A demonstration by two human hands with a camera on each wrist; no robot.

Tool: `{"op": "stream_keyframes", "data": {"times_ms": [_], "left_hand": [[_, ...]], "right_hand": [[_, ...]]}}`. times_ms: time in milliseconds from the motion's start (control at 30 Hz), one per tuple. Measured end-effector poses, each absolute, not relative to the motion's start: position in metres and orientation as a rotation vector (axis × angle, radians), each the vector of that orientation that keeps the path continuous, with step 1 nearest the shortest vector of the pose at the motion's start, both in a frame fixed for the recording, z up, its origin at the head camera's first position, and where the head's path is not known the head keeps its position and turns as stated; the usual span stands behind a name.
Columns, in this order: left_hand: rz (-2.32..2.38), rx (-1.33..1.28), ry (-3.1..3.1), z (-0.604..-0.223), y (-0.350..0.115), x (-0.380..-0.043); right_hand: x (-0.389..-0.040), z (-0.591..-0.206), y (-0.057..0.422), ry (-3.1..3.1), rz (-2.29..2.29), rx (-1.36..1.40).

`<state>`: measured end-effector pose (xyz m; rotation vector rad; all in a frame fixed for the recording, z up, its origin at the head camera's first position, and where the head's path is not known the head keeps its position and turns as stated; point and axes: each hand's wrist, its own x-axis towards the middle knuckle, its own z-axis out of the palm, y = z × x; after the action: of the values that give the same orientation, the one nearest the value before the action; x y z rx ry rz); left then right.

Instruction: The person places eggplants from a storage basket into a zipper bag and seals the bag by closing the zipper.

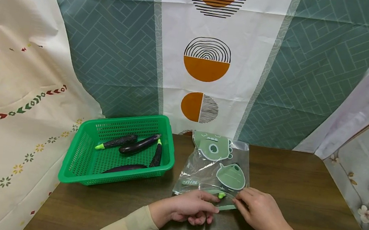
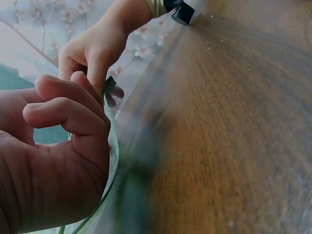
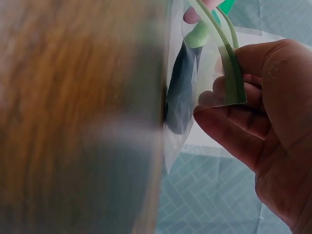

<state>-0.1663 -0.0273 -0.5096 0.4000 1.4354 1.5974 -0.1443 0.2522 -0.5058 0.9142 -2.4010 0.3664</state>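
Observation:
A clear zip bag [image 1: 206, 171] printed with green cartoon shapes lies flat on the table, its mouth toward me. Inside it is a dark eggplant [image 3: 180, 92], whose bright green stem [image 1: 222, 195] shows near the mouth. My left hand [image 1: 192, 207] holds the near rim between thumb and index finger, the index tip beside the stem and the other fingers curled. With thumb and fingers, my right hand [image 1: 259, 208] pinches the mouth's right corner, where the green edge strip [image 3: 235, 83] bows apart in the right wrist view.
Left of the bag stands a green plastic basket [image 1: 118, 178] with several eggplants [image 1: 139, 144] in it. The brown wooden table [image 1: 299, 190] runs back to a patterned cloth [image 1: 109, 52]. Printed cloths also hang at both sides.

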Motion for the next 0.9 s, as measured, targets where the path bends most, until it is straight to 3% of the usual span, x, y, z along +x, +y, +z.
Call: {"op": "stream_keyframes", "data": {"times_ms": [467,900], "left_hand": [[1.540,0.499,1.519,-0.498,-0.045,-0.172],[1.571,0.625,1.703,-0.457,-0.090,-0.195]], "right_hand": [[-0.145,-0.505,0.254,-2.422,0.352,0.908],[-0.145,-0.506,0.254,-2.421,0.364,0.919]]}}
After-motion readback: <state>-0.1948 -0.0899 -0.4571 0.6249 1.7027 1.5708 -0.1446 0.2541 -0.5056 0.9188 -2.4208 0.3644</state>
